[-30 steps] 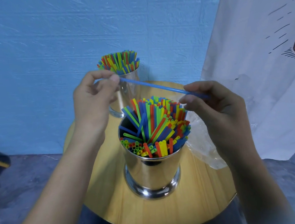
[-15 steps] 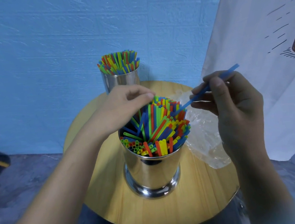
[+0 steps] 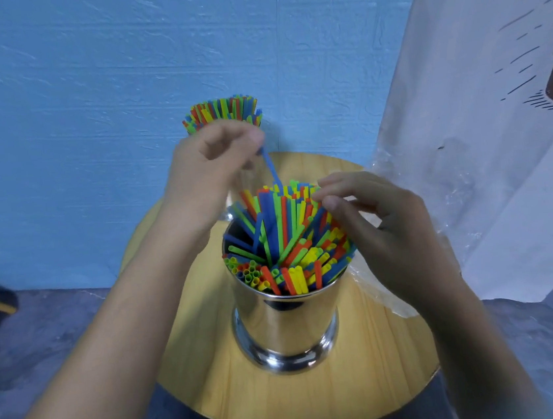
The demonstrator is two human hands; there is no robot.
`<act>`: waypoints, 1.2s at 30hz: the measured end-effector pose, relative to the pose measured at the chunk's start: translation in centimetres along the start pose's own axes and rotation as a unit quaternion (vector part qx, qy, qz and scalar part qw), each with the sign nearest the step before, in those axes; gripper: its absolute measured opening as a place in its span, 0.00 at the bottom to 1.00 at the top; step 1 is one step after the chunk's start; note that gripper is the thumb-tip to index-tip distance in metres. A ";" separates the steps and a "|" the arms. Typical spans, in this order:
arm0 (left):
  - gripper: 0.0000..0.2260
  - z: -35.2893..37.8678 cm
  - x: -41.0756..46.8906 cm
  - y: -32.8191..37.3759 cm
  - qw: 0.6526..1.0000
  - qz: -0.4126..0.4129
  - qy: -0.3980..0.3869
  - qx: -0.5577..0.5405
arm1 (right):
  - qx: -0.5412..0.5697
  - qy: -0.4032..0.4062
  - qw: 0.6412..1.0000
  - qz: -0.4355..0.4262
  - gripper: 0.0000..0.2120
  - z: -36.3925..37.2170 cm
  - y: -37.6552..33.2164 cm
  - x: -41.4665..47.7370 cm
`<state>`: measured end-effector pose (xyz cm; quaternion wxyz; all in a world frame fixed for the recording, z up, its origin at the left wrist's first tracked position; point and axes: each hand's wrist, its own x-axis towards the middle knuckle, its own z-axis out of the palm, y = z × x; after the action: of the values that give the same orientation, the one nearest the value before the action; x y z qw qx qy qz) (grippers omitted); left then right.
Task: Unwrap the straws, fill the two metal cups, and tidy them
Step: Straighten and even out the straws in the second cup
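Your left hand [image 3: 214, 163] pinches the top of a thin blue plastic straw [image 3: 271, 172] between thumb and fingertips. Its lower end stands among the coloured straws [image 3: 289, 242] packed in the near shiny metal cup [image 3: 286, 322] on the round wooden table [image 3: 375, 391]. Your right hand [image 3: 384, 228], fingers loosely curved and holding nothing, touches the straw tops at that cup's right side.

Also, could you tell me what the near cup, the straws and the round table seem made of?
Near cup: polished metal, likely stainless steel; its wall gives mirror reflections. Straws: thin plastic tubes, matte, brightly coloured, open-ended. Round table: wood or wood-look laminate, smooth with slight sheen; grain lines show, real or printed unclear.
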<state>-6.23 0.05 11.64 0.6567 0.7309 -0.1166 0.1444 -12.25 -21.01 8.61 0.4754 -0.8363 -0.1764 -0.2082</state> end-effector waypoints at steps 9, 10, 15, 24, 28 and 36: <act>0.03 -1.9 0.1 1.6 0.951 0.045 0.198 -0.234 | 0.073 -0.039 0.996 0.025 0.07 -0.3 0.2 0.3; 0.03 -2.0 0.0 1.5 0.948 0.043 0.206 -0.240 | 0.078 -0.038 0.996 0.033 0.08 -0.3 0.1 0.3; 0.03 -2.5 -0.2 1.1 0.935 0.034 0.242 -0.257 | 0.092 -0.018 0.994 0.048 0.12 -0.2 0.1 0.3; 0.03 -2.9 -0.6 0.8 0.923 0.026 0.272 -0.270 | 0.080 -0.011 0.996 0.044 0.14 -0.1 0.0 0.3; 0.03 -3.1 -0.8 0.5 0.920 0.018 0.279 -0.274 | 0.071 -0.013 0.996 0.044 0.13 0.0 0.0 0.4; 0.03 -3.5 -1.6 0.2 0.912 0.009 0.301 -0.277 | 0.047 -0.011 0.998 0.038 0.12 0.2 0.0 0.5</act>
<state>-7.98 3.45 11.53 0.8356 0.4406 0.0452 0.3251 -11.76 -20.76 8.79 0.5196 -0.8216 -0.1593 -0.1719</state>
